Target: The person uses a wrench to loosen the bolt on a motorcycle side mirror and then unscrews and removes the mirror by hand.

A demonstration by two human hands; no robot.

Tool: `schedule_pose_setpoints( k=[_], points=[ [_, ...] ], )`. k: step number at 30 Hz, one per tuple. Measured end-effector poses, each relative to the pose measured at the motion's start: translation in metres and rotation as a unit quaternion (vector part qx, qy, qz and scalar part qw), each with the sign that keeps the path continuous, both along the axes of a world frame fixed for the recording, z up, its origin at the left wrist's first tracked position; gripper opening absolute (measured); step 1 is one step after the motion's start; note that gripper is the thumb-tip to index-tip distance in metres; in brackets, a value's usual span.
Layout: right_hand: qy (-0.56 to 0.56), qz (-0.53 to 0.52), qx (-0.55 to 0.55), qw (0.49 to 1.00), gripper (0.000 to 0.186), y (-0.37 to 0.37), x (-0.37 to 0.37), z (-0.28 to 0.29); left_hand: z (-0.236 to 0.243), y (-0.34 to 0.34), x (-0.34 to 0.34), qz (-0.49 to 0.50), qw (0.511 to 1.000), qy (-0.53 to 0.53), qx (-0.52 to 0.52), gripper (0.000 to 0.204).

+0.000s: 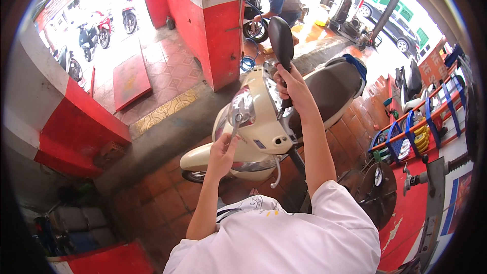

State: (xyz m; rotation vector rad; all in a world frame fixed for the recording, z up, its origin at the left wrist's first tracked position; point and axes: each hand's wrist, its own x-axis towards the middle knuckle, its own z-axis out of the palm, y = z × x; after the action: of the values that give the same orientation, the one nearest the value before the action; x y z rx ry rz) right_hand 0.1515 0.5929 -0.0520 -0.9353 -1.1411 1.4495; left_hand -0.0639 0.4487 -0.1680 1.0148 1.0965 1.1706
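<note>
A cream scooter (263, 137) stands in front of me with its headlight and front fender toward the left. My left hand (223, 155) is closed around a metal wrench (237, 124), whose ring end points up in front of the headlight. My right hand (292, 87) is wrapped around the lower part of a black rear-view mirror (281, 40) at the far handlebar. The mirror stands upright above my fist. My fingers hide the place where its stem meets the handlebar. A brake lever (277, 173) shows on the near side.
The dark seat (332, 90) extends to the right, with a blue cloth at its end. A red and white pillar (215, 30) rises beyond the scooter. Another person (282, 1) bends over a motorbike wheel. At right is a rack with blue baskets (393, 141).
</note>
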Motion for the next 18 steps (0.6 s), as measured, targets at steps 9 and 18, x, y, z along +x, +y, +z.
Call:
schedule_pose_setpoints(
  k=[9, 18],
  points=[
    [-0.186, -0.049, 0.091, 0.977, 0.016, 0.045, -0.066, -0.007, -0.013, 0.037, -0.094, 0.02, 0.984, 0.149, 0.094, 0.027],
    [-0.305, -0.089, 0.122, 0.94, 0.032, 0.132, -0.087, -0.015, -0.032, 0.1, -0.13, -0.001, 0.982, 0.154, 0.106, 0.026]
  ],
)
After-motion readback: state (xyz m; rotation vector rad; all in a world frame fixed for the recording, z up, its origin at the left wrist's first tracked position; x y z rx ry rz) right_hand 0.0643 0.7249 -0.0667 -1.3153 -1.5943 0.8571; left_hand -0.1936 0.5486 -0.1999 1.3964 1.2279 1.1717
